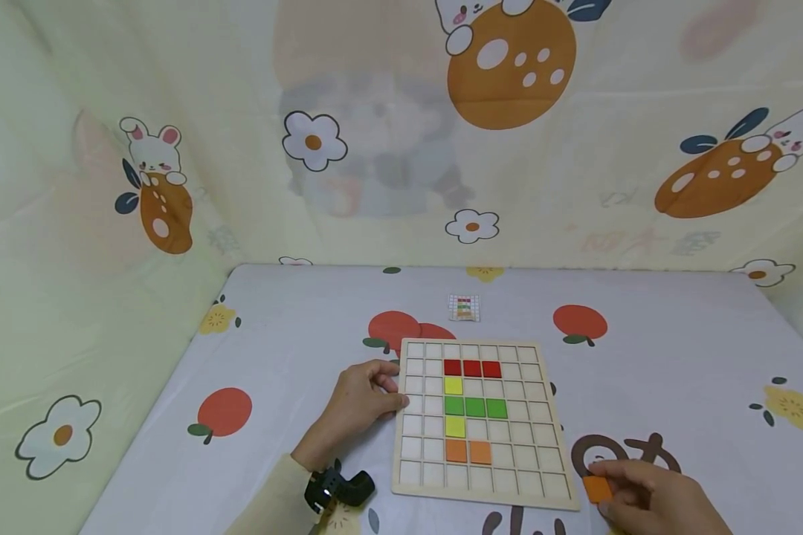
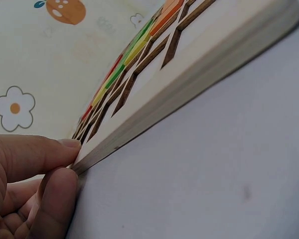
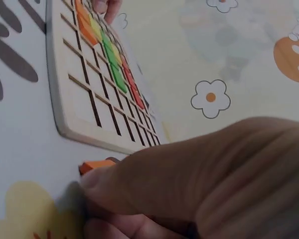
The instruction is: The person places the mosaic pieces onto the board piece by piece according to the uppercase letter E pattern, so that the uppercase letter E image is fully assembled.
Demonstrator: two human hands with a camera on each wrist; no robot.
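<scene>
A wooden grid board (image 1: 484, 495) lies on the table. Its cells hold a row of three red tiles (image 1: 471, 368), a yellow tile (image 1: 453, 385), a row of three green tiles (image 1: 475, 407), a second yellow tile (image 1: 455, 426) and two orange tiles (image 1: 468, 451). At the board's left edge, my left hand (image 1: 356, 395) pinches the rim between thumb and finger (image 2: 57, 196). Off the lower right corner, my right hand (image 1: 659, 494) holds a loose orange tile (image 1: 598, 490) between thumb and fingers; the right wrist view shows only part of this tile (image 3: 97, 165).
Behind the board lies a small card (image 1: 465, 307) printed with a coloured grid pattern. A patterned cloth (image 1: 294, 342) covers the table, and a printed curtain (image 1: 388, 163) hangs at the back and left. A black strap (image 1: 337, 487) sits on the left wrist.
</scene>
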